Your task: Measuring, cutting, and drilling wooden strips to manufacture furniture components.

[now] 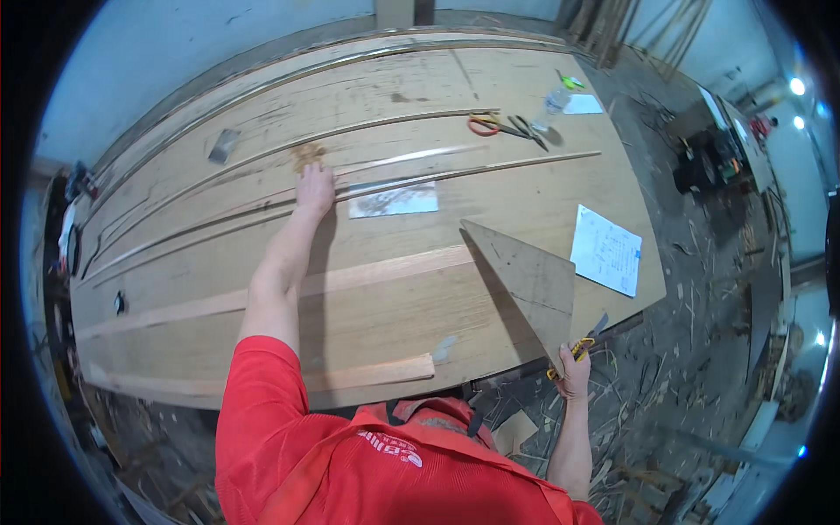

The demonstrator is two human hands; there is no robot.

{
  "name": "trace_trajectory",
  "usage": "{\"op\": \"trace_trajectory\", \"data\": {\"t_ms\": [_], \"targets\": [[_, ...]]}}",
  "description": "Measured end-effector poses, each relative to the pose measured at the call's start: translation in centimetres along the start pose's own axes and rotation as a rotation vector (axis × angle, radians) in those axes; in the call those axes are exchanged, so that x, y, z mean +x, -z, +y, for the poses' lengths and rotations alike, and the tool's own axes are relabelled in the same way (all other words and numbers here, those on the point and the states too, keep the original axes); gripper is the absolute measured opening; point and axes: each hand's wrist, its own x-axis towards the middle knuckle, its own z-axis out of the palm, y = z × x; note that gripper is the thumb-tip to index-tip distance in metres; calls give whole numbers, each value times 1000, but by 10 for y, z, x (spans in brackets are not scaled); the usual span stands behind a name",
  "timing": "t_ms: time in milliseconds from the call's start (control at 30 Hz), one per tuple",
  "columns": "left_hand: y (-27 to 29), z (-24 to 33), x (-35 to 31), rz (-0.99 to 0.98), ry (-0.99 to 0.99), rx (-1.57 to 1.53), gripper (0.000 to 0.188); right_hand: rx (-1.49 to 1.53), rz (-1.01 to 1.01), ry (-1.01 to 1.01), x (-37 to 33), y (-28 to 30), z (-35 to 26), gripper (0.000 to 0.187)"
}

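Observation:
My left hand (pixel 315 188) reaches far over the table, its fingers bent down at a small brown, crumpled patch (pixel 308 155); what they hold, if anything, is hidden. Thin wooden strips (pixel 490 167) run lengthwise beside that hand. Just right of it lies a flat rectangular sheet (pixel 394 199) with a mottled, shiny surface. At the near right edge my right hand (pixel 574 374) is closed around a yellow utility knife (pixel 581 348) with its blade out. The same hand grips the lower corner of a thin triangular board (pixel 534 276), which stands tilted above the tabletop.
The large wooden table (pixel 525 79) carries flat pale boards (pixel 385 267) nearer me. Red-handled pliers (pixel 484 124), dark shears (pixel 529 131), a clear bottle (pixel 556 103) and a written paper sheet (pixel 605 249) lie to the right. Wood scraps litter the floor (pixel 691 350).

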Motion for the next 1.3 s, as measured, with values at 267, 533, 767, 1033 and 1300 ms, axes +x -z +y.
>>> {"op": "trace_trajectory", "data": {"t_ms": [267, 533, 767, 1033, 1300], "targets": [[-15, 26, -6, -6, 156, -96, 31, 18, 2, -91, -6, -27, -7, 17], [76, 90, -199, 41, -46, -524, 38, -934, 59, 338, 48, -16, 40, 27], [150, 182, -400, -61, 386, -717, 20, -1366, -16, 334, 97, -19, 20, 34], [156, 252, -431, -334, -117, -1003, 19, -1289, 271, 487, 108, 7, 8, 44], [134, 273, -430, -418, -415, -943, 16, -1066, 331, 426, -69, 149, 48, 36]]}}
